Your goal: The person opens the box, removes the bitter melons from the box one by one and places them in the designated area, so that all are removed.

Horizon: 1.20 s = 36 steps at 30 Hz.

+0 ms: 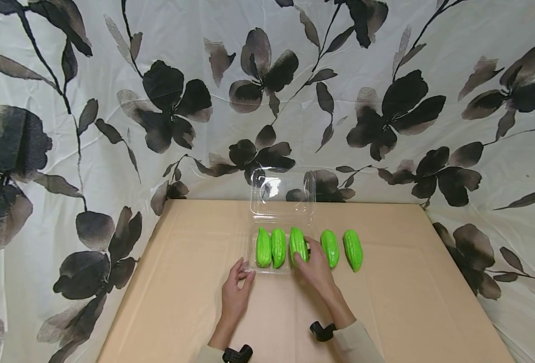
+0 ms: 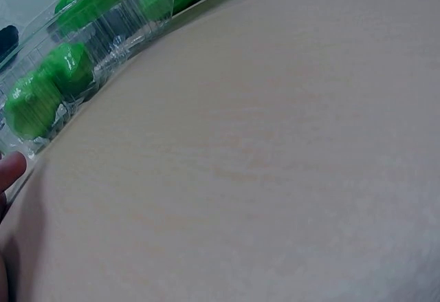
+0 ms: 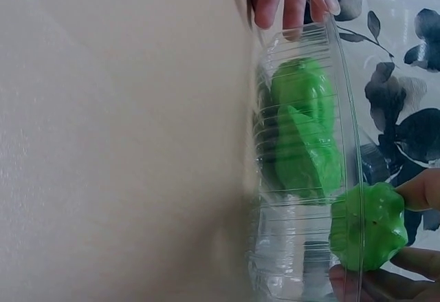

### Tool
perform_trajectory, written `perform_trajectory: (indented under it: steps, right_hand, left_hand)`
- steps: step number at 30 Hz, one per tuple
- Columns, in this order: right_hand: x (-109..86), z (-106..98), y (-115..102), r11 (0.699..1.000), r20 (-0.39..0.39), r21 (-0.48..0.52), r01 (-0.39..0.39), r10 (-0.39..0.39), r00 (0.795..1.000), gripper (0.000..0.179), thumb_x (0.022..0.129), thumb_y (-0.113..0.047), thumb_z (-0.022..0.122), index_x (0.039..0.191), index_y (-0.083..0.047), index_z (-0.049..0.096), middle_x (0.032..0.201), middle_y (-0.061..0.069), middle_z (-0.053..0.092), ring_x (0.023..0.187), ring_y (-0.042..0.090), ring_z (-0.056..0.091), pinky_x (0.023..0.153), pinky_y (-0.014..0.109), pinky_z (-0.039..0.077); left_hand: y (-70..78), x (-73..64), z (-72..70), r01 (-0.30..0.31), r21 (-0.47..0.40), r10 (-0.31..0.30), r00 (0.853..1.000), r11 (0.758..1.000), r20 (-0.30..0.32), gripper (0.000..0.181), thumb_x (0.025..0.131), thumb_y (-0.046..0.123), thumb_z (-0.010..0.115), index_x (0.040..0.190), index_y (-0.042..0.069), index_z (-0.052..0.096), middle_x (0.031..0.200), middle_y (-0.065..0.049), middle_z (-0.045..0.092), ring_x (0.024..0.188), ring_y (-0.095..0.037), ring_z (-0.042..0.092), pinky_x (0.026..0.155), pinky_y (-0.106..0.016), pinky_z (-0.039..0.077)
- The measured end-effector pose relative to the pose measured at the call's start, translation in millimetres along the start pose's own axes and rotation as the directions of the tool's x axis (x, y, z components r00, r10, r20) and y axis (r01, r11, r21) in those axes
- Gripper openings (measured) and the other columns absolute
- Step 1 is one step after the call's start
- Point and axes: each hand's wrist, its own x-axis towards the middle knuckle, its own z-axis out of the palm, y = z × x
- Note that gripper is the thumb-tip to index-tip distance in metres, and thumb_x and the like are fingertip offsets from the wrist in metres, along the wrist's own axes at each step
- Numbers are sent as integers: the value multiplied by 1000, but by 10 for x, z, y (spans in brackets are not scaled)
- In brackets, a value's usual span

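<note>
A clear plastic clamshell container [image 1: 274, 271] stands on the table with its lid [image 1: 282, 201] raised behind it. Two green ribbed bitter melons [image 1: 263, 248] [image 3: 306, 130] lie side by side in its left part. My right hand [image 1: 315, 264] grips a third bitter melon [image 1: 297, 242] between thumb and fingers, over the container's right part. In the right wrist view this melon [image 3: 371, 226] shows its ridged end at the rim. At the front left corner, my left hand [image 1: 236, 295] holds the container's edge, thumb and fingertips [image 3: 332, 3] at the wall.
Two more bitter melons [image 1: 329, 248] [image 1: 353, 250] lie on the tan tabletop [image 1: 408, 302], right of the container and close to my right hand. A white cloth with dark flowers [image 1: 317, 116] hangs behind the table and along both sides.
</note>
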Motion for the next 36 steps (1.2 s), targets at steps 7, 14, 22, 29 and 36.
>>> perform_trajectory:
  steps: [7, 14, 22, 29, 36]
  right_hand:
    - [-13, -22, 1, 999, 3, 26, -29, 29, 1000, 63, 90, -25, 68, 144, 1, 47, 142, 25, 54, 124, 40, 56, 102, 54, 48]
    - [-47, -89, 20, 997, -8, 70, -40, 41, 999, 64, 90, -26, 68, 144, 0, 46, 141, 22, 55, 114, 36, 62, 92, 51, 54]
    - [-80, -174, 65, 997, -39, 80, -21, 24, 999, 62, 91, -26, 68, 144, 0, 47, 141, 22, 55, 111, 35, 62, 92, 49, 54]
    - [-92, -277, 88, 997, -70, 67, -29, 34, 997, 62, 91, -25, 69, 144, -2, 47, 138, 21, 57, 108, 35, 65, 88, 46, 55]
    - [-90, -388, 140, 998, -123, 64, -25, 33, 992, 60, 89, -22, 70, 141, -1, 50, 131, 21, 61, 104, 34, 65, 84, 41, 54]
  left_hand:
    - [-11, -1, -8, 1, 6, -1, 1000, 1000, 0, 55, 93, 26, 73, 142, 12, 54, 126, -3, 72, 111, -22, 70, 104, -43, 45]
    - [2, -3, -10, -7, -4, 7, 1000, 1000, -2, 55, 92, 26, 73, 142, 11, 54, 125, -4, 72, 109, -22, 70, 103, -38, 45]
    - [28, -7, -10, 22, 34, -22, 1000, 999, -6, 53, 93, 27, 72, 141, 13, 55, 118, -2, 74, 106, -20, 70, 99, -43, 49]
    - [30, 0, -16, 62, 58, -63, 998, 996, 8, 54, 94, 31, 71, 142, 13, 53, 117, -1, 74, 108, -19, 68, 99, -45, 50]
    - [24, -5, -18, 54, 42, -55, 998, 998, 11, 55, 94, 30, 71, 142, 13, 53, 119, -1, 73, 106, -18, 69, 98, -44, 51]
